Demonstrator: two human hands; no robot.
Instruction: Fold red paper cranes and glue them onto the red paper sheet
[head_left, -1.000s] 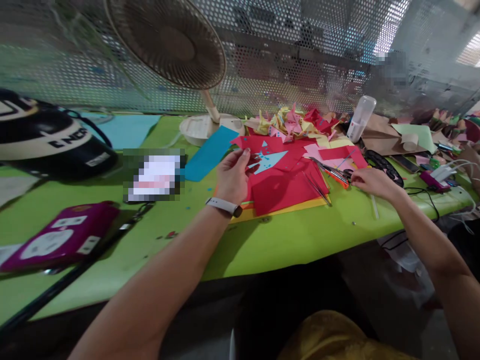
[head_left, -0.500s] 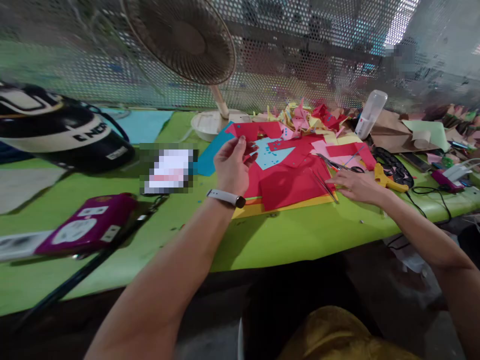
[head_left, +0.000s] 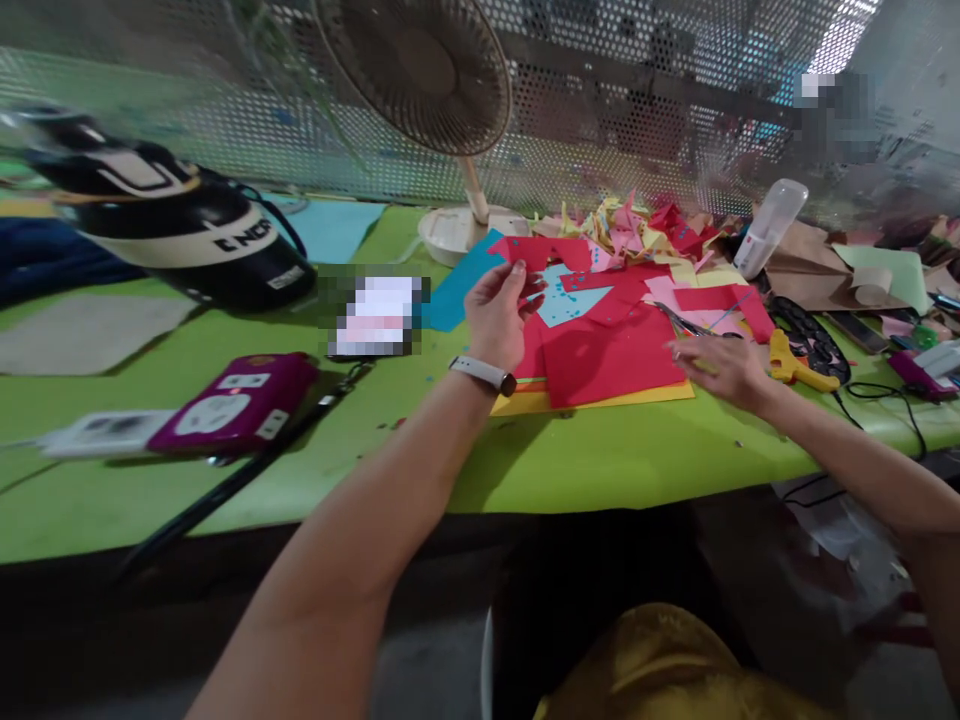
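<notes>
Pinched in my left hand (head_left: 499, 310) is a piece of red paper (head_left: 536, 252) with a notch cut from its lower edge. It is raised over a light blue sheet (head_left: 562, 300) scattered with small blue bits. My right hand (head_left: 720, 368) hovers at the right edge of a larger red sheet (head_left: 611, 355), fingers loosely stretched and nothing visible in them. Just beyond those fingers lie scissors (head_left: 679, 322), their handles partly hidden by the hand. Under the red sheets a yellow sheet (head_left: 592, 402) shows its edge.
A fan (head_left: 480, 225) stands behind the papers, near a heap of paper scraps (head_left: 622, 225) and a clear bottle (head_left: 772, 228). Yellow-handled pliers (head_left: 799, 368) lie at right. To the left are a lit phone (head_left: 379, 315), a purple power bank (head_left: 244, 405) and a large black flask (head_left: 202, 240).
My view has swung slightly left, so everything sits farther right. The slim metal tool beside my right fingertips no longer shows. My left hand still holds the red paper.
</notes>
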